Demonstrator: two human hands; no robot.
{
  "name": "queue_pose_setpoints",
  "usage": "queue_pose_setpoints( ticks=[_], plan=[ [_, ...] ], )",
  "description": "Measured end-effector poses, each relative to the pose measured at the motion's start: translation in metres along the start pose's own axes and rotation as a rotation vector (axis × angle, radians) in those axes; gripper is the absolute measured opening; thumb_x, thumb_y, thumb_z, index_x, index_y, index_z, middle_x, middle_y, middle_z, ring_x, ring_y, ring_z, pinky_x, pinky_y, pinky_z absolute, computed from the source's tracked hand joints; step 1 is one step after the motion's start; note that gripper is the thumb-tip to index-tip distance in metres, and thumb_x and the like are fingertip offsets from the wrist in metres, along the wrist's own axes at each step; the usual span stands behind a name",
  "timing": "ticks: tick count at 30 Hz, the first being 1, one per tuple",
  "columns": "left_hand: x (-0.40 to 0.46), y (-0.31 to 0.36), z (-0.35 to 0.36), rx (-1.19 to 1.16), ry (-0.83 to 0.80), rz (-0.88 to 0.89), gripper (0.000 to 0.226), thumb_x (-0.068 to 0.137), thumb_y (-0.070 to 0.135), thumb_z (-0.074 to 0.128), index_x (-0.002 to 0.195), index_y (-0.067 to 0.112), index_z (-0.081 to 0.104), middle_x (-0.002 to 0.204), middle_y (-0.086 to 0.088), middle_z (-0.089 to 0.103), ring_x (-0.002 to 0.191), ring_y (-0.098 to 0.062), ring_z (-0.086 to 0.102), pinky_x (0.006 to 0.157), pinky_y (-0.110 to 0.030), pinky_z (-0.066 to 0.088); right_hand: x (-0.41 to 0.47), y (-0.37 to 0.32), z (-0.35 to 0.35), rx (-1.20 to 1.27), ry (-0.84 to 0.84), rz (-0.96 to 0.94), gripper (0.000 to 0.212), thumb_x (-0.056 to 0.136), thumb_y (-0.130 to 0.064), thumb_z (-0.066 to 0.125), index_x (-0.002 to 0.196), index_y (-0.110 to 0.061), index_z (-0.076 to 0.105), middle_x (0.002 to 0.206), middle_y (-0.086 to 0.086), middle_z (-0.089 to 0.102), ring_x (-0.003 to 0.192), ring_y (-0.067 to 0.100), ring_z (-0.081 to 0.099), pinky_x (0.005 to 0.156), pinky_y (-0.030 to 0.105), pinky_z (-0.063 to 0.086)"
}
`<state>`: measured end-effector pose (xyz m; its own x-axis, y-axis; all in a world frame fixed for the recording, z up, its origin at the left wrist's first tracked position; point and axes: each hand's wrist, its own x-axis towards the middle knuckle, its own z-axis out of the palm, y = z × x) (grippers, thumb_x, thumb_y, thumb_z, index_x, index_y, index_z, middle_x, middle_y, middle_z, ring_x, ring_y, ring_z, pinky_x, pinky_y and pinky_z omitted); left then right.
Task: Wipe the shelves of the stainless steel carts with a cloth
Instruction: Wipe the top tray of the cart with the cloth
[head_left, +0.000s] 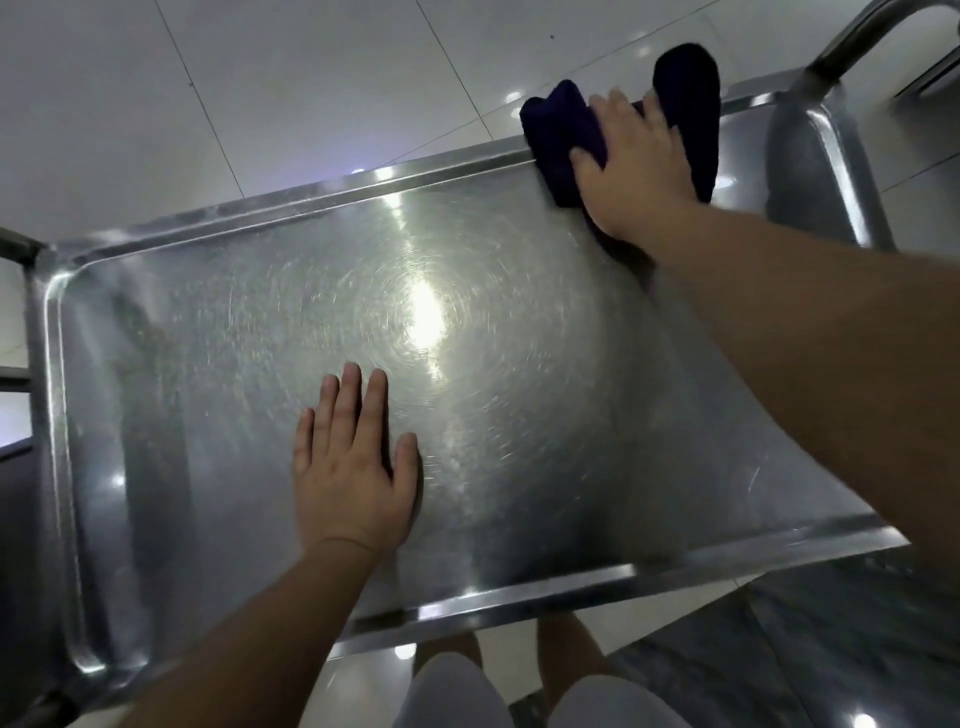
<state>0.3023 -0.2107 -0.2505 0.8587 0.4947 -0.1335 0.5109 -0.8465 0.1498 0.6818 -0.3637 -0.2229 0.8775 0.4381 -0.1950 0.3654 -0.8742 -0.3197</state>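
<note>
Only the head view here, looking straight down on the cart's top shelf (249, 332). A lot is cut off: the shelf's near left corner runs out of frame, the handle (857, 47) at top right is only partly in shot, and whatever's below the shelf is hidden except a bit of rail at the left edge. The steel is all glare and swirl scratches, with some blur, so I can't tell which parts are wet or dry.

The shelf's long axis runs left to right, tilted so the right end sits lower in frame. The cloth (566, 135), dark navy, sits at the far right corner, draped over the far rim, with one end poking up past the edge toward the floor (260, 78). Part of it is hidden under the hand.

Right hand (634, 171) lies flat on the cloth, fingers fairly straight and a bit spread, pressing it down. Left hand (353, 467) rests palm down on the bare shelf near the middle, fingers straight and close together, thumb out, holding nothing.

Knees (452, 660) show below the near rim.
</note>
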Motion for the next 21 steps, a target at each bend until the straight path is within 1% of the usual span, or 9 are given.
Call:
queue_pose_setpoints(
  ticks=[3,6,8,10,12,14,16,18,21],
  plan=[
    [-0.001,-0.001,0.000,-0.006,0.003,0.000,0.070,0.104,0.051,0.030,0.167,0.027,0.015,0.175,0.001,0.010,0.161,-0.015,-0.001,0.130,-0.044,0.002,-0.059,0.004,0.009,-0.002,-0.035,-0.140,0.064,0.099,-0.043,0.041,0.159,-0.022,0.036,0.167,0.004,0.032,0.154,0.029,0.025,0.126,0.051,0.019],
    [-0.001,-0.001,-0.001,-0.010,-0.002,0.003,0.069,0.104,0.052,0.028,0.167,0.028,0.014,0.175,0.001,0.009,0.161,-0.015,-0.002,0.130,-0.044,0.003,-0.155,0.014,0.021,0.028,-0.084,-0.247,0.062,0.094,-0.038,0.050,0.154,-0.019,0.048,0.161,0.005,0.044,0.150,0.030,0.036,0.123,0.050,0.025],
    [-0.001,-0.001,-0.001,-0.011,-0.009,0.002,0.070,0.104,0.052,0.028,0.167,0.028,0.013,0.175,0.001,0.007,0.161,-0.015,-0.003,0.130,-0.044,0.001,-0.233,0.028,0.032,0.015,-0.142,-0.307,0.065,0.091,-0.038,0.055,0.154,-0.021,0.048,0.162,0.001,0.042,0.152,0.026,0.034,0.124,0.050,0.025],
    [-0.002,-0.002,-0.001,-0.008,-0.012,0.001,0.070,0.104,0.052,0.028,0.167,0.028,0.012,0.175,0.001,0.006,0.161,-0.015,-0.004,0.130,-0.044,0.001,-0.307,0.043,0.041,-0.015,-0.232,-0.364,0.073,0.086,-0.040,0.058,0.156,-0.027,0.043,0.165,-0.006,0.036,0.154,0.019,0.028,0.123,0.049,0.024],
    [-0.003,-0.002,0.000,-0.013,-0.011,0.006,0.070,0.103,0.052,0.029,0.167,0.028,0.012,0.175,0.001,0.006,0.161,-0.015,-0.003,0.130,-0.045,0.002,-0.354,0.054,0.046,-0.044,-0.297,-0.404,0.078,0.084,-0.042,0.059,0.158,-0.032,0.037,0.167,-0.012,0.031,0.155,0.015,0.026,0.121,0.049,0.025],
    [-0.003,-0.002,0.001,-0.015,-0.008,0.004,0.071,0.103,0.051,0.030,0.167,0.027,0.013,0.175,0.001,0.007,0.161,-0.016,-0.002,0.130,-0.047,0.005,-0.357,0.057,0.049,-0.054,-0.301,-0.429,0.077,0.086,-0.042,0.059,0.159,-0.035,0.035,0.166,-0.015,0.031,0.155,0.014,0.027,0.120,0.049,0.027],
    [-0.002,-0.003,0.002,-0.010,-0.003,0.007,0.071,0.103,0.051,0.030,0.167,0.027,0.013,0.175,0.000,0.007,0.161,-0.017,-0.001,0.130,-0.048,0.007,-0.329,0.048,0.050,-0.067,-0.272,-0.461,0.073,0.087,-0.042,0.057,0.157,-0.033,0.039,0.165,-0.012,0.035,0.154,0.015,0.029,0.120,0.050,0.027],
    [-0.002,-0.003,0.003,-0.007,0.009,0.009,0.071,0.103,0.050,0.031,0.167,0.027,0.014,0.175,0.000,0.008,0.161,-0.017,0.000,0.129,-0.049,0.008,-0.280,0.026,0.052,-0.061,-0.209,-0.465,0.066,0.091,-0.042,0.053,0.155,-0.029,0.045,0.163,-0.008,0.039,0.153,0.018,0.031,0.122,0.050,0.026],
    [-0.002,-0.003,0.004,-0.009,0.025,0.020,0.070,0.104,0.050,0.030,0.167,0.027,0.014,0.175,0.000,0.008,0.162,-0.018,0.001,0.129,-0.049,0.007,-0.189,-0.018,0.052,-0.028,-0.071,-0.376,0.059,0.098,-0.043,0.047,0.154,-0.023,0.048,0.161,-0.003,0.043,0.152,0.022,0.033,0.125,0.049,0.023]
  ],
)
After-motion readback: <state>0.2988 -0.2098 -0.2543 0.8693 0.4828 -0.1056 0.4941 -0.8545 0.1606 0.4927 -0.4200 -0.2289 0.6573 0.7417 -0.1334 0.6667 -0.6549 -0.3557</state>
